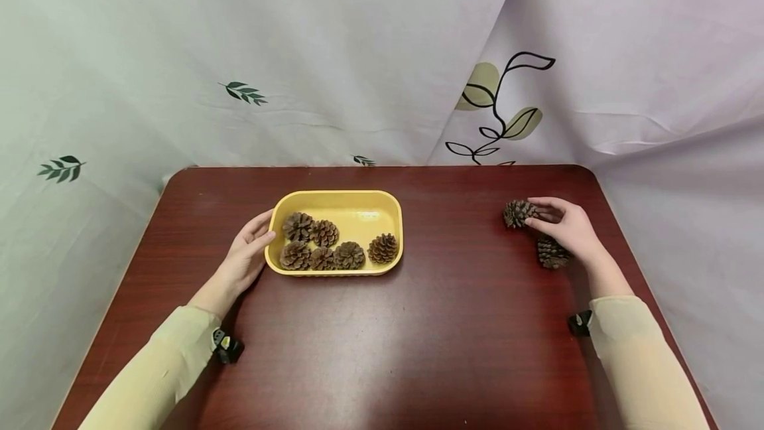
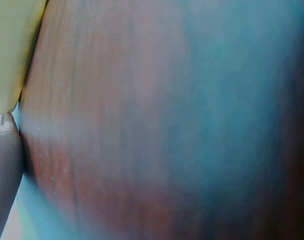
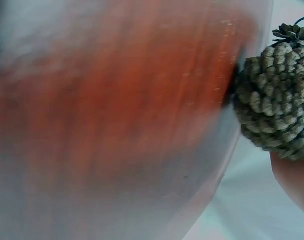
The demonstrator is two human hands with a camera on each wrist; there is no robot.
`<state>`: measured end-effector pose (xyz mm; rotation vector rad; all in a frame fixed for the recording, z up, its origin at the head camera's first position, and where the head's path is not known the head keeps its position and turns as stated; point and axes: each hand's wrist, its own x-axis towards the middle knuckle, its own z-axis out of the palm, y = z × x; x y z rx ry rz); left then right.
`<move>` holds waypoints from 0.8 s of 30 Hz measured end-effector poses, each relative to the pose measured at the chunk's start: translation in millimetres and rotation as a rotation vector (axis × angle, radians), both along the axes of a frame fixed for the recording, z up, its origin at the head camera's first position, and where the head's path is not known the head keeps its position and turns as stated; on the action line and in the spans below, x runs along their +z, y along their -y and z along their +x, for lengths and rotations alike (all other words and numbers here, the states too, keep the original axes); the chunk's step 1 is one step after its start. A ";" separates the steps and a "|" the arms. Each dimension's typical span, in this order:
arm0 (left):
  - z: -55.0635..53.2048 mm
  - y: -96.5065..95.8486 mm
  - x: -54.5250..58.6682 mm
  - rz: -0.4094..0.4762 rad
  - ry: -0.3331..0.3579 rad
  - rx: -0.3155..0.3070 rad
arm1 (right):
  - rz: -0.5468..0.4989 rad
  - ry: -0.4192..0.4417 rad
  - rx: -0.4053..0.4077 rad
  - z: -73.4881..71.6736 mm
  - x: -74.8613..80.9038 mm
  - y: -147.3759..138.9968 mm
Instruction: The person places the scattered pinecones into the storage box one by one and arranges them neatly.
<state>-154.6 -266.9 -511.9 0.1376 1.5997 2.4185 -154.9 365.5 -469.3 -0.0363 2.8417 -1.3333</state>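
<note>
A yellow plastic tray [image 1: 358, 201] holds several brown pine cones [image 1: 349, 255], mostly at its left and front, with one near the right wall. My left hand [image 1: 241, 257] grips the tray's left end, thumb at the rim and fingers along the outside. In the left wrist view the tray [image 2: 11, 50] shows only at the upper left edge. Far to the right, my right hand [image 1: 567, 227] pinches a pine cone [image 1: 518, 214] between thumb and fingers. Another pine cone [image 1: 552, 252] lies on the table below that hand, partly hidden by it. A large pine cone [image 3: 277, 100] fills the right wrist view's right side.
The dark red wooden table [image 1: 442, 324] has rounded far corners. A pale curtain [image 1: 334, 71] with leaf prints hangs behind and along its sides. Black straps with small devices sit at both wrists.
</note>
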 end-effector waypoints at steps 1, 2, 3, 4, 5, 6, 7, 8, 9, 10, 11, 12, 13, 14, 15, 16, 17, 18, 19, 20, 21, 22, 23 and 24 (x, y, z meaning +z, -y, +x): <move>0.0 0.0 0.0 0.001 0.000 -0.001 | -0.004 -0.005 -0.001 -0.3 1.1 0.9; 0.0 0.3 -0.2 0.001 0.000 -0.002 | -0.007 -0.011 -0.001 -0.7 2.4 2.0; -0.1 0.5 -0.6 -0.007 -0.001 0.002 | -0.007 -0.014 -0.001 -0.9 4.0 3.4; -0.1 0.9 -0.9 -0.006 -0.001 0.001 | -0.006 -0.015 0.001 -1.1 5.8 4.8; 0.1 1.0 -0.7 -0.005 -0.001 0.000 | -0.003 -0.016 0.003 -1.4 7.6 6.3; 0.2 1.1 -0.6 -0.005 0.000 -0.002 | -0.001 -0.017 0.006 -1.7 9.3 7.9; 0.3 1.1 -0.4 -0.008 0.000 -0.004 | 0.002 -0.018 0.012 -2.2 10.8 9.5; 0.5 1.0 -0.2 -0.006 -0.001 -0.006 | 0.005 -0.020 0.015 -2.3 12.3 11.1; 0.5 1.0 -0.2 -0.005 -0.001 -0.007 | 0.005 -0.022 0.019 -2.7 13.6 12.7; 0.7 0.8 0.0 -0.007 -0.003 -0.007 | 0.003 -0.026 0.024 -3.1 14.6 14.3; 0.7 0.5 0.2 -0.009 -0.006 -0.007 | -0.001 -0.030 0.027 -3.5 15.5 15.9; 0.6 0.3 0.1 -0.007 -0.007 -0.008 | -0.003 -0.034 0.031 -3.9 16.2 17.6; 0.6 0.0 0.1 -0.005 -0.010 -0.006 | -0.007 -0.037 0.034 -4.4 16.8 19.3; 0.5 -0.2 0.1 0.006 -0.012 -0.009 | -0.011 -0.039 0.035 -4.7 17.5 21.3; 0.3 -0.5 0.0 0.006 -0.013 -0.007 | -0.016 -0.040 0.037 -5.2 18.2 23.6; 0.3 -0.8 0.1 0.006 -0.014 -0.005 | -0.019 -0.044 0.041 -5.9 18.5 25.8; 0.1 -0.9 0.0 0.009 -0.015 -0.004 | -0.021 -0.045 0.047 -6.8 18.3 27.6; 0.0 -0.8 -0.3 0.010 -0.015 -0.003 | -0.022 -0.047 0.052 -7.8 18.2 29.8; -0.1 -0.5 -0.5 0.009 -0.016 -0.002 | -0.025 -0.048 0.056 -8.4 18.5 32.3; -0.2 -0.3 -0.7 0.005 -0.018 -0.002 | -0.027 -0.049 0.060 -9.1 18.8 35.0; -0.3 0.1 -1.2 -0.003 -0.020 0.001 | -0.029 -0.049 0.064 -9.9 18.9 37.5; -0.6 0.6 -1.6 -0.011 -0.022 0.001 | -0.031 -0.049 0.068 -10.8 18.7 39.9; -1.2 1.7 -2.3 -0.009 -0.022 -0.005 | -0.036 -0.048 0.072 -11.7 18.8 42.4; -1.3 2.1 -2.4 -0.014 -0.022 -0.004 | -0.038 -0.046 0.075 -12.4 19.3 45.3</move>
